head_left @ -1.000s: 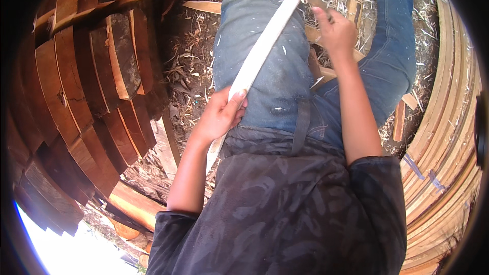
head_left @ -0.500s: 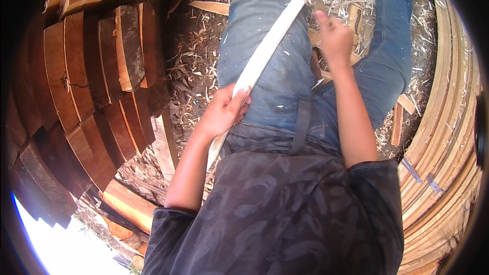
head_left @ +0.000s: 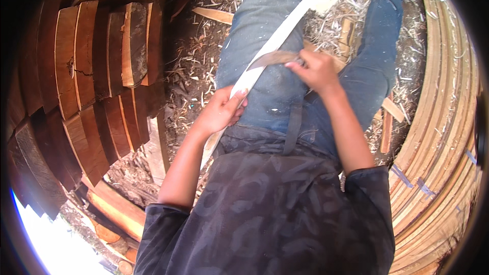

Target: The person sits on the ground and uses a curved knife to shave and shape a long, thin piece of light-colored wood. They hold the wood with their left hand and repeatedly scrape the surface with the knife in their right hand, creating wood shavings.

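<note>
A long pale wooden piece (head_left: 289,27) lies slantwise over my left thigh, its far end broader than its near end. My left hand (head_left: 219,112) is closed around the narrow near part, thumb on top. In my right hand (head_left: 317,71) is a knife with a curved blade (head_left: 270,59), gripped by its handle, which my fingers mostly hide. The blade rests across the wood between my two hands, its tip pointing left. A short stretch of the wood shows behind my left hand, beside my waist.
Stacked brown timber blocks (head_left: 69,66) rise on the left. Long bundled wooden strips (head_left: 433,137) curve along the right side. Curly shavings (head_left: 326,33) cover the ground between my legs, with offcuts (head_left: 387,131) and a pointed sliver (head_left: 214,15) among them.
My right hand has drawn the knife toward me along the wood, from near its broad far end to nearer my left hand. My left hand keeps its grip in about the same place.
</note>
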Demonstrator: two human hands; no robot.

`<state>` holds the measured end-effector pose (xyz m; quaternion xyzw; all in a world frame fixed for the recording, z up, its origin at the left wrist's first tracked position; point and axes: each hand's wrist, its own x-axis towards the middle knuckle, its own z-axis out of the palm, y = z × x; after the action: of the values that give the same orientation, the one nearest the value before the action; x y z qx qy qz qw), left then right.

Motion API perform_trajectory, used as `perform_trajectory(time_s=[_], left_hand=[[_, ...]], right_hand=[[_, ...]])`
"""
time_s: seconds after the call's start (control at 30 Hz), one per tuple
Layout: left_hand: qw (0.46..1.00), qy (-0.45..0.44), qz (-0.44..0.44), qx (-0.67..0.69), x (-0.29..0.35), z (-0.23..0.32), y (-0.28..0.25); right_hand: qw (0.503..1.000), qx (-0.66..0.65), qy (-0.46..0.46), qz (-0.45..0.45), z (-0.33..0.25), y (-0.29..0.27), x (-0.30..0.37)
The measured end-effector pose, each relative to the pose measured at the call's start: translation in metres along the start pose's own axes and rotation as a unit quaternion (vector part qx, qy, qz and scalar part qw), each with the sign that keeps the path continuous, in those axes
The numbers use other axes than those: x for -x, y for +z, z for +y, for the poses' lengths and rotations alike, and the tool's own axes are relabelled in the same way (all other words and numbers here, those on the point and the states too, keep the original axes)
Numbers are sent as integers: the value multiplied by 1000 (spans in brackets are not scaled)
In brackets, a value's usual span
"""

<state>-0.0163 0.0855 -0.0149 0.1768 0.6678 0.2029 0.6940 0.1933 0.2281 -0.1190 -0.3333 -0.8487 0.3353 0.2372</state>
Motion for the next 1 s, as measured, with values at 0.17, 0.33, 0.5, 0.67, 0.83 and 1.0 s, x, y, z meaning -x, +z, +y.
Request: perform_trajectory(time_s=[0.17, 0.33, 0.5, 0.67, 0.83, 1.0], left_hand=[[999, 27, 8, -44, 3, 1, 1], [997, 47, 29, -59, 5, -5, 0], [994, 68, 28, -84, 4, -3, 1], [997, 55, 18, -56, 5, -7, -3], [994, 84, 22, -62, 9, -6, -5], [883, 251, 224, -326, 22, 0, 5]], right_hand=[[985, -54, 154, 50, 5, 3, 0], [987, 57, 148, 10, -20, -5, -16], [901, -15, 398, 173, 57, -43, -21], [986, 51, 155, -19, -22, -32, 3], [961, -82, 264, 35, -2, -4, 23], [961, -115, 250, 36, 17, 0, 25]])
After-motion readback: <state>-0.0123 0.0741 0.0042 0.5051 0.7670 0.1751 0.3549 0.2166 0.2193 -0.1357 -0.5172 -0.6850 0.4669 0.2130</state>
